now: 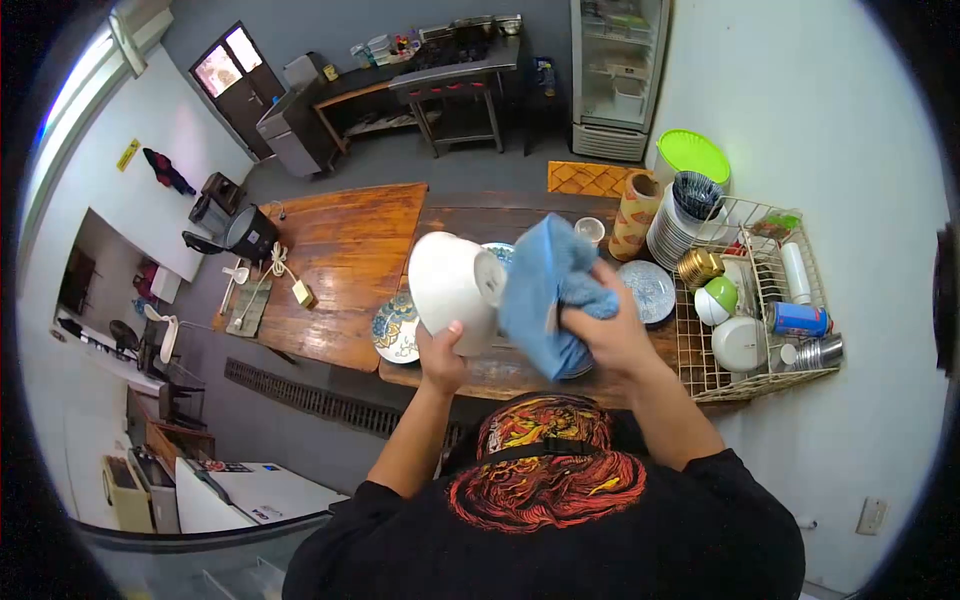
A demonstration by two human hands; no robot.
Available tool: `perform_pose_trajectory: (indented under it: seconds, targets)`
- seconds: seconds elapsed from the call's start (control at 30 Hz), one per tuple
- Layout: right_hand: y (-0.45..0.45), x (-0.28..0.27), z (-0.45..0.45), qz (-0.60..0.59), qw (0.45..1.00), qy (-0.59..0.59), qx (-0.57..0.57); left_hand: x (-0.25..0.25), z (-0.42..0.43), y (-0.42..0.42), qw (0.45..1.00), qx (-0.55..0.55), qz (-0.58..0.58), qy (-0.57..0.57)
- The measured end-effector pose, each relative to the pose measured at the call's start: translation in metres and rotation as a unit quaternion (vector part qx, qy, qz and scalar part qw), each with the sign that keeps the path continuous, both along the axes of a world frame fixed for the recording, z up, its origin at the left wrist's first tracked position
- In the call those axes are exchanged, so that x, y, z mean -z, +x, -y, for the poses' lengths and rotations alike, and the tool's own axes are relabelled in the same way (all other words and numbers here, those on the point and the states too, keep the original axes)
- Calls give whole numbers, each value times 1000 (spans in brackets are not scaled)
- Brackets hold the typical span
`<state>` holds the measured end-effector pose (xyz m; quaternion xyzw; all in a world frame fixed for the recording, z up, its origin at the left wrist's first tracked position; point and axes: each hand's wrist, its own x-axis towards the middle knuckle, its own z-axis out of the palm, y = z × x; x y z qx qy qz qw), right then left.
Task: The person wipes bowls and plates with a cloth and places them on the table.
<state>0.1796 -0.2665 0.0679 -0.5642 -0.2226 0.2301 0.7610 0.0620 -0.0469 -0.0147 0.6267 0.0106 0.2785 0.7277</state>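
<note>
My left hand (441, 357) grips a large white bowl (447, 275) by its lower edge, the thumb lying on its outer side. The bowl is tilted sideways above the table, its foot ring turned to the right. In my right hand (617, 332) is a bunched blue cloth (540, 295), held close beside the foot of the bowl. I cannot tell whether cloth and bowl touch. Below the bowl, a patterned plate (396, 340) shows at the left. A blue-grey plate (650, 290) lies right of the cloth.
A wire rack (735, 385) with dishes and cups stands at the right. Near it are a stack of plates (668, 238), a patterned cylinder (634, 218) and a small clear cup (590, 231). A black pot (250, 235) and a white power strip (302, 292) are on the left table.
</note>
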Motion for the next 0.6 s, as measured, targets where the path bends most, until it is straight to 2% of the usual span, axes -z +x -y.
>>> perform_pose_trajectory:
  seconds: [0.03,0.1,0.13,0.2,0.27,0.3,0.37,0.43,0.47,0.53,0.57,0.6]
  targets:
    - [7,-7,-1,171,982,-21,83,4,-3,-2,999,11,-17,-28]
    - [17,-23,-13,316,931,-58,172,-4,10,-3,997,32,-12,-73]
    - [23,-26,-18,316,931,-58,173,-10,21,-1,992,56,-6,-117]
    - [35,-30,-25,432,889,-119,93,-18,37,3,973,106,5,-205]
    - [48,-21,-39,498,853,-147,-41,-14,41,4,968,108,1,-226]
    - [49,-21,-42,497,854,-147,-40,-11,43,4,963,106,-4,-247]
    - [51,-23,-48,550,817,-144,-100,-8,43,4,952,101,-10,-287]
    - [44,-29,-47,622,773,-72,-100,-9,44,7,946,90,-2,-311]
    - [38,-33,-47,623,773,-71,-100,-9,44,7,938,77,2,-338]
    - [26,-39,-46,690,712,-53,-120,-7,45,3,918,47,10,-394]
    - [28,-38,-45,664,735,-37,-133,-9,43,1,918,45,11,-393]
    - [33,-37,-43,638,756,-21,-146,-13,39,-1,952,60,7,-301]
